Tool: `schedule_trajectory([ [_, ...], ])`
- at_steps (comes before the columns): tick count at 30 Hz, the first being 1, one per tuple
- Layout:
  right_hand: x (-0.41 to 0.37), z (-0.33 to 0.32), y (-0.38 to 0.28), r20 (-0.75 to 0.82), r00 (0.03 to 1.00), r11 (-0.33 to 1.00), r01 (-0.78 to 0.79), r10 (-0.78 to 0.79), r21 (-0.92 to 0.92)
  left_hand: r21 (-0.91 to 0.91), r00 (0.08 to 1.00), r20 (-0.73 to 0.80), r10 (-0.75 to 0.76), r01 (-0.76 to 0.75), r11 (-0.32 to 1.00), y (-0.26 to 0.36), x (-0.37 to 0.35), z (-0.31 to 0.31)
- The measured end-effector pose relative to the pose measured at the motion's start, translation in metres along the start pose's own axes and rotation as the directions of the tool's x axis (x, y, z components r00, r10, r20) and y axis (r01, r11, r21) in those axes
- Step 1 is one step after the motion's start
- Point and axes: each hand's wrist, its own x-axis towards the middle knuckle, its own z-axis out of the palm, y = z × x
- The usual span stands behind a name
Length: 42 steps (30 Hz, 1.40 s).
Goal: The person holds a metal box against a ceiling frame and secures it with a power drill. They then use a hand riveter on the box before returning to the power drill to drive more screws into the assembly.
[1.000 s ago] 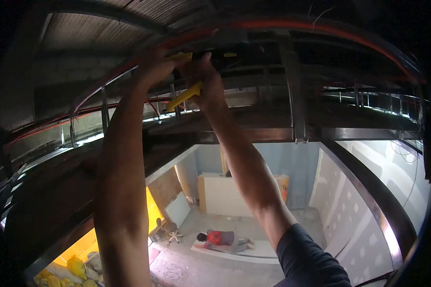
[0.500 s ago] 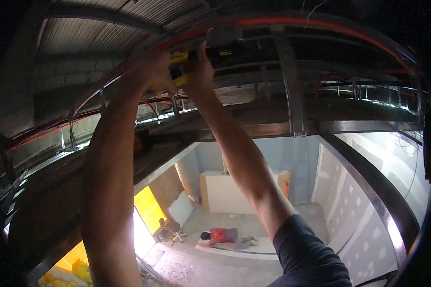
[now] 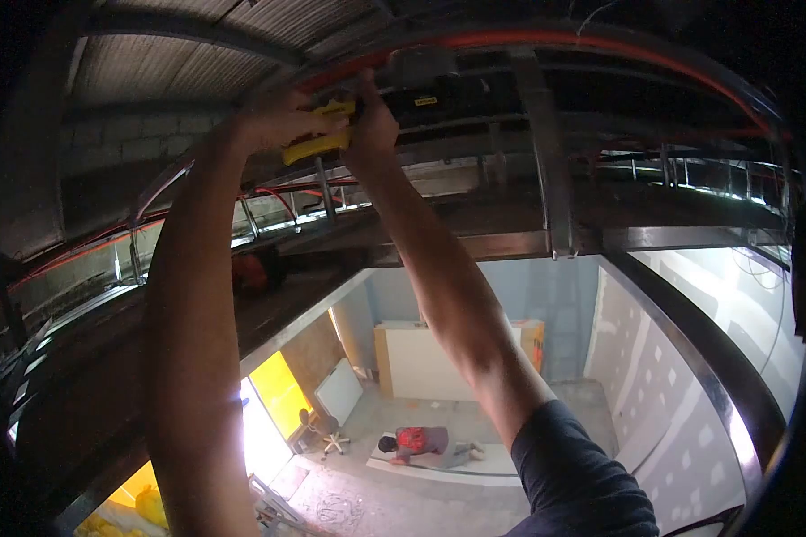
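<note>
Both arms reach up into the dark ceiling space. There my right hand (image 3: 373, 125) is closed around a yellow-and-black tool (image 3: 318, 145), its thumb pointing up. From the other side, my left hand (image 3: 273, 123) has its fingers across the tool between two yellow parts. The exact kind of tool is hidden by the hands and the shadow. Just right of my right hand, a dark part with a small yellow label (image 3: 425, 101) shows under the red pipe (image 3: 510, 38).
Metal framing (image 3: 546, 161) hangs to the right, with a steel beam (image 3: 690, 340) below it. On the floor far below, a person (image 3: 421, 440) lies on a white board (image 3: 484, 467). A wheeled chair base (image 3: 334, 443) and leaning panels (image 3: 421, 362) stand nearby.
My left hand has shifted slightly left, its fingers now more spread over the tool. More of the tool's yellow parts shows. My right hand has turned a little and moved slightly up.
</note>
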Motion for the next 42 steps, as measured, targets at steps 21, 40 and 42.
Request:
schedule_trajectory([
  [21,-0.062,-0.035,-0.007,0.313,0.942,0.886,-0.242,0.118,0.396,0.108,0.929,-0.364,0.067,-0.029,0.994,0.018,-0.026,0.024],
  [40,-0.047,0.006,-0.022,0.246,0.969,0.832,-0.163,0.033,0.53,0.562,0.988,-0.148,0.033,0.057,0.825,0.066,-0.06,0.007],
  [42,-0.04,0.013,-0.018,0.152,0.985,0.839,-0.149,0.08,0.523,0.541,0.965,-0.213,0.155,-0.016,0.841,0.057,-0.057,0.009],
])
